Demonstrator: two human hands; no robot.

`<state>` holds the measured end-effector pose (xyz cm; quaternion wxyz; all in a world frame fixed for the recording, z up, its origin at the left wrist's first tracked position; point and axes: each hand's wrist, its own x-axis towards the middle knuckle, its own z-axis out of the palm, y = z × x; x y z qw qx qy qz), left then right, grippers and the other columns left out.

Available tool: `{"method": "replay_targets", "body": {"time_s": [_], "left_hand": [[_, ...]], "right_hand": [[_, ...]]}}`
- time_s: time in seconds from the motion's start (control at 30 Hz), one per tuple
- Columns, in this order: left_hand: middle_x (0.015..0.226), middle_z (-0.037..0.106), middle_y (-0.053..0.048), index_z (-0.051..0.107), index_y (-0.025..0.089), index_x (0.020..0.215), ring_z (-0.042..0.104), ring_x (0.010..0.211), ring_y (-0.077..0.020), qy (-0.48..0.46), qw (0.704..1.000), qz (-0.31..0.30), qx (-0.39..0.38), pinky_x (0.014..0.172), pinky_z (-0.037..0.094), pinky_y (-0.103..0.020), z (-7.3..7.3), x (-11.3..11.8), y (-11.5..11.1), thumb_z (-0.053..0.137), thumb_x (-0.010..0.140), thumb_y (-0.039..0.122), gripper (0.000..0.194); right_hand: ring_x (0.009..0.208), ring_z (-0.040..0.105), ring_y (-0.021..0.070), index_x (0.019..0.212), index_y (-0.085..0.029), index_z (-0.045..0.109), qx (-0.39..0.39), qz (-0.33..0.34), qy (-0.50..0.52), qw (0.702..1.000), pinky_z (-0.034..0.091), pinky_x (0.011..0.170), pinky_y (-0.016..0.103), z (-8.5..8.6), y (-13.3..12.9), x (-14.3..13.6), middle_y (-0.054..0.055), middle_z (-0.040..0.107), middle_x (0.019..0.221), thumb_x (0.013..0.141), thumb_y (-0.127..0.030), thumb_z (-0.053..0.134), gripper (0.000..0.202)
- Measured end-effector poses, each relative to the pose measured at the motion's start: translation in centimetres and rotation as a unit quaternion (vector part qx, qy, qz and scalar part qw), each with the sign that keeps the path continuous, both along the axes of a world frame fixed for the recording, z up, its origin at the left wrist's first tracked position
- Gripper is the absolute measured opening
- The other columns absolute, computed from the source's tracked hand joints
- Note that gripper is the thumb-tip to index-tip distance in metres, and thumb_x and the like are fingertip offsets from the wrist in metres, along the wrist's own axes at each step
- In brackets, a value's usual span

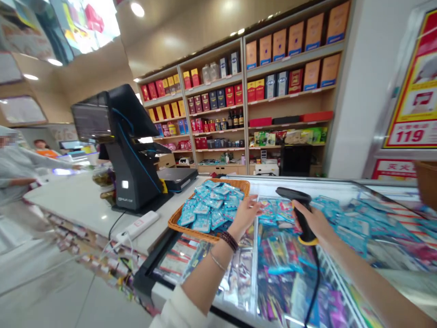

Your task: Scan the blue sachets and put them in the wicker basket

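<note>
My right hand (312, 223) is wrapped round the handle of a black barcode scanner (295, 196), its cable hanging down over the freezer. My left hand (246, 213), with a dark beaded bracelet at the wrist, reaches over the right edge of a wicker basket (173, 223). Its fingers are apart, near blue packets (269, 210) on the glass, and I see nothing held in it. The basket is heaped with blue packets (213, 202). More blue packets (351, 228) lie on the right, beyond my right hand.
A black checkout terminal (131, 155) and a white power strip (138, 226) stand on the white counter (68, 200) to the left. Colourful packs show inside the freezer (256, 273). Shelves of boxes (218, 82) line the back. A person (15, 168) is at the far left.
</note>
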<state>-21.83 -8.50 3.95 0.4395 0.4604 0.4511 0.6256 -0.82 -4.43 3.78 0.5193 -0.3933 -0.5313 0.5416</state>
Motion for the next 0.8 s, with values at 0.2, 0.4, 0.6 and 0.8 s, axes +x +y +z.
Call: {"method": "replay_targets", "body": {"time_s": [0.2, 0.4, 0.6, 0.8], "left_hand": [[0.107, 0.074, -0.013, 0.073, 0.019, 0.097, 0.068, 0.107, -0.0289, 0.202, 0.976, -0.071, 0.048, 0.103, 0.05, -0.045, -2.6, 8.0, 1.5, 0.079, 0.073, 0.025, 0.025], [0.128, 0.065, -0.019, 0.069, 0.019, 0.107, 0.051, 0.133, -0.0407, 0.248, 0.966, -0.017, 0.067, 0.118, 0.031, -0.051, -5.4, 15.3, 2.6, 0.092, 0.052, 0.024, 0.059], [0.099, 0.072, -0.012, 0.065, 0.02, 0.101, 0.065, 0.111, -0.0322, 0.287, 0.956, 0.066, 0.016, 0.104, 0.043, -0.044, -5.9, 16.7, 5.2, 0.077, 0.065, 0.008, 0.039], [0.059, 0.057, -0.002, 0.051, 0.022, 0.055, 0.068, 0.088, -0.0286, 0.297, 0.953, 0.058, -0.009, 0.093, 0.047, -0.038, -5.8, 13.9, 6.1, 0.072, 0.067, 0.007, 0.028]], "right_hand": [[0.04, 0.05, 0.0118, 0.081, -0.02, 0.064, -0.035, -0.119, 0.053, 0.991, 0.04, 0.035, 0.026, 0.4, -0.8, 8.8, -0.001, 0.059, 0.06, 0.07, -0.051, 0.08, 0.036], [0.041, 0.051, 0.0121, 0.083, -0.022, 0.061, -0.018, -0.187, 0.067, 0.98, 0.041, 0.037, 0.027, 0.1, -0.4, 11.1, -0.003, 0.056, 0.059, 0.07, -0.059, 0.076, 0.042], [0.04, 0.05, 0.0113, 0.083, -0.02, 0.061, 0.009, -0.166, 0.013, 0.986, 0.04, 0.037, 0.026, -1.3, -0.4, 9.4, -0.003, 0.058, 0.059, 0.068, -0.063, 0.077, 0.048], [0.038, 0.049, 0.0111, 0.074, -0.021, 0.057, 0.016, -0.136, -0.014, 0.991, 0.039, 0.036, 0.025, -2.1, -0.5, 8.2, -0.002, 0.057, 0.054, 0.072, -0.063, 0.075, 0.046]]}}
